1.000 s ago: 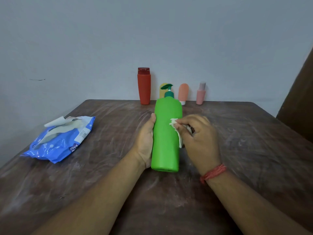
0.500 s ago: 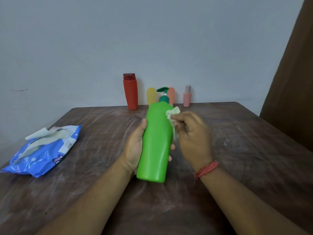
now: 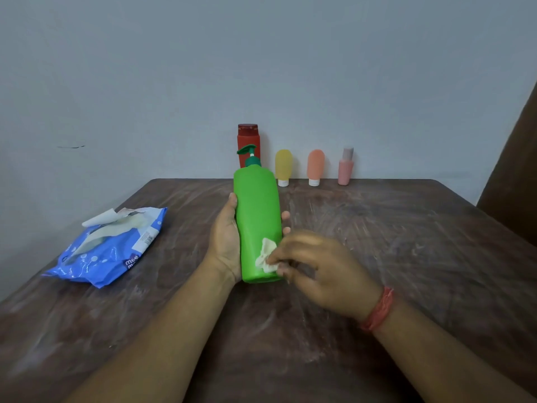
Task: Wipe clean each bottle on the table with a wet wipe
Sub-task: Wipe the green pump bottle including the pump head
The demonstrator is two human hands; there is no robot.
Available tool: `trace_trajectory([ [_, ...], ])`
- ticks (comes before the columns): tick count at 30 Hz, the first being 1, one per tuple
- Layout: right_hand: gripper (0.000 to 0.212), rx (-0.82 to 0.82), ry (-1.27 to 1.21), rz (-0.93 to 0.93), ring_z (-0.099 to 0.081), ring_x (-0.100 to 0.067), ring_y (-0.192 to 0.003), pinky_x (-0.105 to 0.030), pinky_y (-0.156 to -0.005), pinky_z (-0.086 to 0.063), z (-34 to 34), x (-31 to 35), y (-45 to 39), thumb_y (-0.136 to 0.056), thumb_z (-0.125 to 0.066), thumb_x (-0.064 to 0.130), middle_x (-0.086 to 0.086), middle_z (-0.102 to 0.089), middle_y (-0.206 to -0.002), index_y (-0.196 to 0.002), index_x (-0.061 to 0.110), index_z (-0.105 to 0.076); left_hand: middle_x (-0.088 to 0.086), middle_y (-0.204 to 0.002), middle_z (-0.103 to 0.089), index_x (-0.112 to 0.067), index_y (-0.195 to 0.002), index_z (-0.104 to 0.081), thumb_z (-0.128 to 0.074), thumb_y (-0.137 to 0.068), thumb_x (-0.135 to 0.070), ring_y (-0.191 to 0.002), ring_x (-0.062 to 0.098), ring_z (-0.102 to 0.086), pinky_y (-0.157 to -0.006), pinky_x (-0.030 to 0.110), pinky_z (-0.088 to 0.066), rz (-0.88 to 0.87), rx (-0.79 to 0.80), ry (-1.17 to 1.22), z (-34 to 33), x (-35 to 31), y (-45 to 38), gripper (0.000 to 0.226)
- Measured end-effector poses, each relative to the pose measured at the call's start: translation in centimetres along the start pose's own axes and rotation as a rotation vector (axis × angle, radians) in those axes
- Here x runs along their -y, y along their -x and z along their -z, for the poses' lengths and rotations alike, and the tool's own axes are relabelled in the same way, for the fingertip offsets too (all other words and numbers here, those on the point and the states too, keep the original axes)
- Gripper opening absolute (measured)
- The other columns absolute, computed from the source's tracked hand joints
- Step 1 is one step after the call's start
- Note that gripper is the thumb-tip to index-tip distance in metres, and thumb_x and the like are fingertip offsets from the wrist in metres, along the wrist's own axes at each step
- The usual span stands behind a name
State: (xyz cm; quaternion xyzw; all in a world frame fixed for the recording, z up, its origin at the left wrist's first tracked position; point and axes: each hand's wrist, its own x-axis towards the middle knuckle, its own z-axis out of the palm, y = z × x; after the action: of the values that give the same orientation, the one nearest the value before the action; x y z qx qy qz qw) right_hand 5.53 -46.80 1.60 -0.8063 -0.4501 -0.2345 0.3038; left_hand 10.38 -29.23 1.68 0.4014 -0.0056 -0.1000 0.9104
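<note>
- The green bottle (image 3: 257, 222) is held above the bench (image 3: 406, 242), near its middle; whether the base touches the surface cannot be told.
- The bottle's long axis runs near upright, base toward the person and pump (image 3: 249, 155) toward the far wall, with a slight lean.
- The left hand (image 3: 225, 242) grips the bottle from its left side: thumb on the left edge, fingers (image 3: 285, 215) wrapped round the back, tips showing past the right edge.
- The right hand (image 3: 319, 269) is at the bottle's lower right, the nearer hand to the base. It is blurred.
- The right hand's fingers are drawn together and pinch the wet wipe (image 3: 267, 255), which is bunched and pressed against the lower front face of the bottle.
- From the pinching fingers, the bulk of the bottle's face lies up and away along the long axis; the base edge lies just below.
- Judgement: the green bottle is mid-wipe. A stroke along the axis calls for the left grip to hold firm.
- Four more bottles stand upright in a row at the far edge: red bottle (image 3: 247, 141), yellow bottle (image 3: 283, 167), orange bottle (image 3: 315, 167), pink bottle (image 3: 345, 167).
- The wipe pack (image 3: 110, 248) lies at the left of the bench, flap open.
</note>
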Motion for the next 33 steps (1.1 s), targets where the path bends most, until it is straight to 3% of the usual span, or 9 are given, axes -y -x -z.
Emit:
trace_trajectory([
  [4,0.008,0.079,-0.029,0.064,-0.062,-0.007,-0.092,-0.02,-0.085,-0.049,0.6,0.4,0.2,-0.09,-0.07,0.017,0.006,-0.066,-0.096,-0.095,0.015,-0.075,0.026,-0.096,-0.071,-0.003,-0.115,-0.068,-0.034,-0.097,-0.068,-0.077,0.034,-0.07,-0.075,0.04,-0.055,-0.012,-0.054,-0.024,0.2,-0.1,-0.2,0.075],
  [7,0.006,-0.103,0.089,-0.004,-0.061,-0.01,-0.09,-0.024,-0.086,-0.048,0.1,-0.2,-0.4,-0.091,-0.067,0.017,0.005,-0.067,-0.094,-0.092,0.015,-0.073,0.024,-0.098,-0.072,-0.002,-0.111,-0.07,-0.037,-0.098,-0.063,-0.083,0.032,-0.071,-0.078,0.039,-0.057,-0.016,-0.023,-0.114,-0.3,0.6,-0.1,0.071],
  [9,0.005,-0.201,0.113,-0.081,-0.06,-0.01,-0.09,-0.026,-0.085,-0.049,0.1,-0.4,-0.6,-0.09,-0.068,0.016,0.005,-0.066,-0.093,-0.091,0.016,-0.073,0.026,-0.117,-0.068,-0.001,-0.124,-0.067,-0.045,-0.094,-0.06,-0.1,0.035,-0.066,-0.088,0.041,-0.054,-0.029,-0.011,-0.179,-0.8,1.0,0.3,0.069],
  [13,0.009,-0.084,0.183,0.064,-0.06,-0.016,-0.094,-0.024,-0.092,-0.045,-0.3,-0.1,-0.1,-0.09,-0.069,0.009,0.0,-0.068,-0.098,-0.096,0.013,-0.075,0.032,-0.145,-0.047,-0.002,-0.147,-0.044,-0.064,-0.085,-0.056,-0.127,0.044,-0.052,-0.098,0.049,-0.051,-0.086,0.027,-0.202,-0.9,1.2,0.3,0.084],
  [18,0.011,-0.516,0.306,-0.231,-0.06,-0.019,-0.093,-0.018,-0.088,-0.042,1.9,-1.8,-1.5,-0.087,-0.07,0.003,-0.002,-0.066,-0.097,-0.095,0.01,-0.072,0.025,-0.116,-0.063,-0.023,-0.149,-0.041,-0.05,-0.095,-0.049,-0.08,0.039,-0.068,-0.07,0.052,-0.057,-0.139,0.249,-0.326,-2.1,2.1,0.8,0.06],
  [22,0.021,-0.666,0.339,-0.304,-0.06,-0.019,-0.1,-0.016,-0.094,-0.04,3.6,-1.7,-1.7,-0.089,-0.065,-0.002,-0.004,-0.065,-0.105,-0.107,0.007,-0.071,0.026,-0.116,-0.062,-0.03,-0.148,-0.04,-0.038,-0.097,-0.05,-0.08,0.04,-0.065,-0.072,0.05,-0.055,-0.13,0.376,-0.37,-3.5,2.9,1.5,0.055],
  [26,0.028,-0.633,0.39,-0.191,-0.056,-0.022,-0.107,-0.026,-0.099,-0.042,4.9,-1.1,-2.1,-0.09,-0.061,-0.004,-0.003,-0.067,-0.114,-0.113,0.008,-0.072,0.023,-0.112,-0.064,-0.039,-0.144,-0.042,-0.037,-0.095,-0.052,-0.078,0.04,-0.064,-0.068,0.047,-0.055,-0.158,0.379,-0.481,-4.4,3.2,1.7,0.052],
  [31,0.032,-0.504,0.458,-0.184,-0.051,-0.025,-0.107,-0.022,-0.101,-0.036,5.6,-0.8,-2.3,-0.088,-0.055,-0.001,-0.002,-0.068,-0.115,-0.113,0.01,-0.071,0.009,-0.121,-0.069,-0.05,-0.146,-0.037,-0.024,-0.089,-0.071,-0.084,0.038,-0.063,-0.071,0.051,-0.056,-0.225,0.368,-0.581,-5.2,3.5,2.0,0.062],
  [33,0.033,-0.439,0.471,-0.185,-0.05,-0.026,-0.106,-0.022,-0.102,-0.033,5.5,-0.4,-2.5,-0.085,-0.053,-0.002,-0.003,-0.067,-0.116,-0.11,0.009,-0.072,0.006,-0.115,-0.07,-0.053,-0.133,-0.052,-0.02,-0.087,-0.075,-0.086,0.037,-0.063,-0.076,0.055,-0.054,-0.233,0.33,-0.589,-5.2,3.6,2.0,0.06],
])
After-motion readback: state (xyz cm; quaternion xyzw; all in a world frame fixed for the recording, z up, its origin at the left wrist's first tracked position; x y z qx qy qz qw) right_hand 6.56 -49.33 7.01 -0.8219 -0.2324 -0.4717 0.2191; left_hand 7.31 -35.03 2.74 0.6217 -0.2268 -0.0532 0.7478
